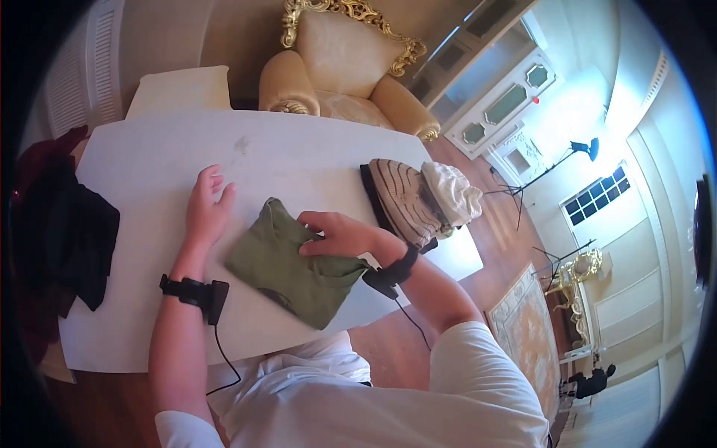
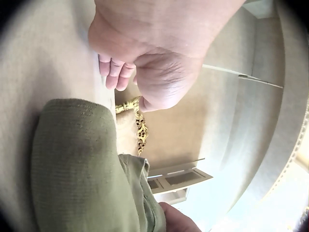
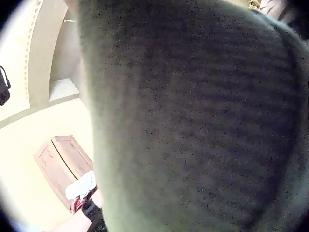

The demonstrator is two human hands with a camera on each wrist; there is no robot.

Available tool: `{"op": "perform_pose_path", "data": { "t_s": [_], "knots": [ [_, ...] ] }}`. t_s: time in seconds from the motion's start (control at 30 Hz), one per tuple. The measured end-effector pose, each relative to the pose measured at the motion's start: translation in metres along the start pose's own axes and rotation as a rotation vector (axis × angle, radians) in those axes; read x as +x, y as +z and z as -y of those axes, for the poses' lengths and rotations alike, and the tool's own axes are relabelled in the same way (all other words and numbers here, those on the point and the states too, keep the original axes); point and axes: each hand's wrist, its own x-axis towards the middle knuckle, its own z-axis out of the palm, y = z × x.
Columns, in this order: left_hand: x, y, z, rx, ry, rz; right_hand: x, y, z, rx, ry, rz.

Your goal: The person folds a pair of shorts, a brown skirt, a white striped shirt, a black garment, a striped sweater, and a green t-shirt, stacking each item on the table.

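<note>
A folded olive-green garment [image 1: 299, 272] lies at an angle over the near part of the white table. My right hand [image 1: 340, 233] grips it from above, thumb and fingers bent over its upper side. Ribbed green cloth fills most of the right wrist view and hides that hand's fingers. To the left of the garment, my left hand [image 1: 209, 209] is held over the table with nothing in it, its fingers loosely bent. In the left wrist view, the left hand's fingers [image 2: 116, 75] are apart from the cloth's rounded ribbed end [image 2: 77, 140].
Dark clothes [image 1: 75, 231] are heaped along the table's left side. At the right edge sits a stack of folded clothes, a brown striped one [image 1: 403, 198] beside a cream one [image 1: 452, 194]. Past the white table's far edge [image 1: 254, 123] stands a gilded armchair [image 1: 351, 60].
</note>
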Motion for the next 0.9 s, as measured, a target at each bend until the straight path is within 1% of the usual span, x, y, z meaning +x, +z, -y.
{"op": "perform_pose_path", "data": {
  "t_s": [0.13, 0.2, 0.27, 0.33, 0.4, 0.43, 0.5, 0.53, 0.6, 0.63, 0.7, 0.8, 0.9],
  "knots": [
    [-0.002, -0.002, 0.001, -0.025, -0.008, 0.02, -0.029, -0.021, -0.006, 0.104, 0.012, -0.084],
    [-0.002, -0.002, 0.002, -0.019, 0.002, 0.027, -0.045, -0.047, -0.008, 0.198, 0.073, -0.102],
    [-0.002, -0.002, 0.002, -0.013, 0.011, 0.029, -0.061, -0.077, -0.001, 0.253, 0.22, -0.156],
    [-0.003, -0.003, 0.002, -0.003, 0.015, 0.026, -0.072, -0.103, -0.012, 0.059, 0.182, -0.314],
    [-0.003, -0.004, -0.001, -0.007, 0.0, 0.032, -0.082, -0.137, 0.002, 0.04, 0.431, -0.321],
    [-0.003, -0.004, -0.002, -0.009, -0.007, 0.036, -0.086, -0.151, -0.003, 0.065, 0.43, -0.344],
    [-0.002, -0.004, -0.001, -0.006, -0.021, 0.043, -0.094, -0.175, -0.037, 0.077, 0.363, -0.496],
    [-0.002, -0.004, -0.002, -0.005, -0.027, 0.046, -0.097, -0.181, -0.035, 0.165, 0.352, -0.514],
    [-0.001, -0.004, -0.003, -0.006, -0.045, 0.055, -0.103, -0.192, -0.03, 0.342, 0.327, -0.543],
    [-0.002, -0.005, -0.004, -0.005, -0.055, 0.058, -0.107, -0.195, -0.034, 0.377, 0.324, -0.567],
    [-0.003, -0.006, -0.007, 0.019, -0.044, 0.064, -0.116, -0.199, -0.054, 0.443, 0.318, -0.611],
    [-0.004, -0.006, -0.012, 0.038, -0.036, 0.065, -0.129, -0.194, -0.103, 0.413, 0.321, -0.623],
    [-0.006, -0.006, -0.014, 0.063, -0.02, 0.068, -0.142, -0.177, -0.139, 0.332, 0.582, -0.524]
  ]
}}
